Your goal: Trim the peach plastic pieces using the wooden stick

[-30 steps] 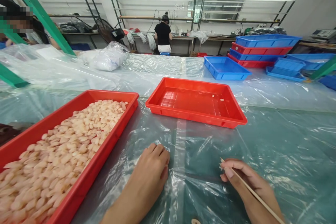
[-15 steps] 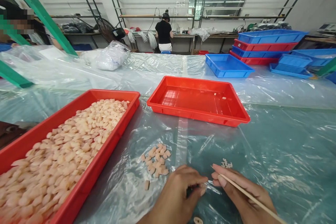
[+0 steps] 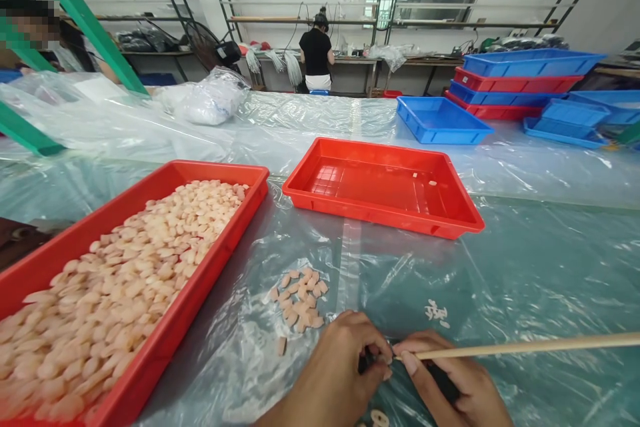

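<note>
My right hand (image 3: 447,377) is closed on a thin wooden stick (image 3: 530,345), which runs out to the right edge. The stick's tip meets the fingertips of my left hand (image 3: 345,363). That hand is pinched; whatever lies between its fingers is hidden. Beyond my left hand lies a small pile of flat beige pieces (image 3: 303,297), with a single brownish piece (image 3: 281,346) apart from it. A little heap of tiny white bits (image 3: 436,312) sits beyond my right hand. Below the hands, a pale ring-shaped piece (image 3: 379,418) shows at the bottom edge.
On the left stands a red tray (image 3: 220,257) full of pale oval pieces (image 3: 150,273). Another red tray (image 3: 385,213) ahead holds two tiny bits. Blue tray (image 3: 443,123) and stacked trays (image 3: 520,83) are at the far right. A person (image 3: 317,53) sits at the back bench.
My right hand has brought the stick's tip leftward to my left fingertips, and the stick has swung from slanting to nearly level. My left hand has hardly moved.
</note>
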`<action>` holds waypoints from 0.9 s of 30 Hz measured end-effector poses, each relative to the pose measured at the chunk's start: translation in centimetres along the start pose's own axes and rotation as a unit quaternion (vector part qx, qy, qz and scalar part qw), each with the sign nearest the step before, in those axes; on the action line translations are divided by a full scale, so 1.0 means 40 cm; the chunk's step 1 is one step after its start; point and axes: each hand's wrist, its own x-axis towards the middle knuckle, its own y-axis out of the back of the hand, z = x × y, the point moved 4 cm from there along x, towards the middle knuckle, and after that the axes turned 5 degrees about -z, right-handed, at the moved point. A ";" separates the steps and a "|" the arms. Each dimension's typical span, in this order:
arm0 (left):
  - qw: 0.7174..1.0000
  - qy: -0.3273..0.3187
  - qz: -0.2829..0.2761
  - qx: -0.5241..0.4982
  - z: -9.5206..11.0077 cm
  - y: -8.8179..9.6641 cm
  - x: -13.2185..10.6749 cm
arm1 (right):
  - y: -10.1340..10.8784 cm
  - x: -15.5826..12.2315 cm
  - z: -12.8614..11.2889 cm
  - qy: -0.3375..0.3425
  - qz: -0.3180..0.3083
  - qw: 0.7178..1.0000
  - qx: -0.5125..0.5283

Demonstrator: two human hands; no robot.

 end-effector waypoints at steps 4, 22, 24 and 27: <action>1.000 -0.025 0.009 0.013 -0.006 -0.005 0.001 | -0.001 0.001 0.000 0.052 -0.036 0.997 -0.039; 0.999 -0.011 0.025 0.025 -0.015 -0.007 -0.002 | -0.011 0.000 -0.005 0.107 -0.078 0.985 -0.114; 0.999 -0.015 0.025 0.025 -0.014 -0.008 -0.003 | -0.012 -0.002 -0.004 0.100 -0.082 0.984 -0.123; 0.999 -0.011 0.024 0.029 -0.013 -0.006 -0.002 | -0.012 -0.002 -0.006 0.102 -0.080 0.982 -0.134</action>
